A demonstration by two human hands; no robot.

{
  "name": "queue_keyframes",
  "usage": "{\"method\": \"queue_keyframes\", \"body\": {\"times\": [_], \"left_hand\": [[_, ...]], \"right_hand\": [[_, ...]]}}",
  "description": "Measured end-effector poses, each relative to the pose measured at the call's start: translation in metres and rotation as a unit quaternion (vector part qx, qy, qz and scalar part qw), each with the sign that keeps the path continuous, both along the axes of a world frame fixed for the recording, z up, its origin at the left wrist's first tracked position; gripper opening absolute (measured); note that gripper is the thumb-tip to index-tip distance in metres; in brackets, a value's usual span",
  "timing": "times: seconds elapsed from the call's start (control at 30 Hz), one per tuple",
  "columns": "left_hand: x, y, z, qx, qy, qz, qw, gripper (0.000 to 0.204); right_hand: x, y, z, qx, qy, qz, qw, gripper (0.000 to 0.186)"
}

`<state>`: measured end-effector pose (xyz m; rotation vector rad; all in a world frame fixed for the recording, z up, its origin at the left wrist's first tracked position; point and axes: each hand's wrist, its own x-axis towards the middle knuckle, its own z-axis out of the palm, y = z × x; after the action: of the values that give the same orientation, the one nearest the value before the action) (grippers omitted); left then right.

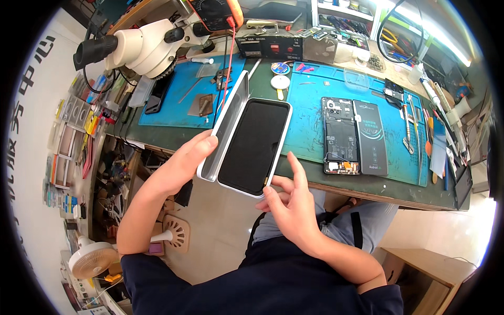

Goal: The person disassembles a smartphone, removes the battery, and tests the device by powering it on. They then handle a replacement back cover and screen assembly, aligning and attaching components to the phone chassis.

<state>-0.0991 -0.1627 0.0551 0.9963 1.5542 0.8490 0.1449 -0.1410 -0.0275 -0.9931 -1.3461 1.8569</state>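
Observation:
My left hand [190,156] grips the hinged side of an opened silver-white case [231,118], its lid standing up on the left. A flat black rectangular slab [253,144] fills the case's tray; whether it is a phone or a lining I cannot tell. At the tray's lower right corner, my right hand [293,210] pinches the edge with thumb and curled fingers, while its index finger points up, free. The case is held over the bench's front edge. To its right lies an opened phone [341,139] with its inner parts bare, beside a dark printed panel [371,137].
A blue work mat [307,113] carries the phone, tweezers and screwdrivers [407,126]. On the left, a microscope [144,50] overhangs another blue mat [184,79] with a dark phone [159,93]. A multimeter [216,13] hangs its leads down near the case lid. A white fan [94,260] stands lower left.

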Motion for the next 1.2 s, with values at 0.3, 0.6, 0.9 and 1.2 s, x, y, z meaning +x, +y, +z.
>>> {"method": "queue_keyframes", "body": {"times": [0.3,0.6,0.9,1.2], "left_hand": [[-0.02,-0.008,-0.011,0.003,-0.012,0.046,0.999,0.051],[-0.037,-0.017,0.0,0.131,0.181,0.082,0.971,0.054],[0.007,-0.033,-0.018,0.368,0.644,-0.08,0.666,0.074],[0.035,-0.019,-0.026,0.4,0.534,-0.122,0.735,0.068]], "right_hand": [[0.021,0.031,0.021,0.545,-0.302,-0.034,0.782,0.05],[-0.009,0.1,0.035,0.485,-0.338,0.092,0.801,0.016],[-0.023,0.108,0.041,0.44,-0.403,0.163,0.786,0.027],[-0.032,0.136,0.067,0.217,-0.264,0.179,0.923,0.032]]}}
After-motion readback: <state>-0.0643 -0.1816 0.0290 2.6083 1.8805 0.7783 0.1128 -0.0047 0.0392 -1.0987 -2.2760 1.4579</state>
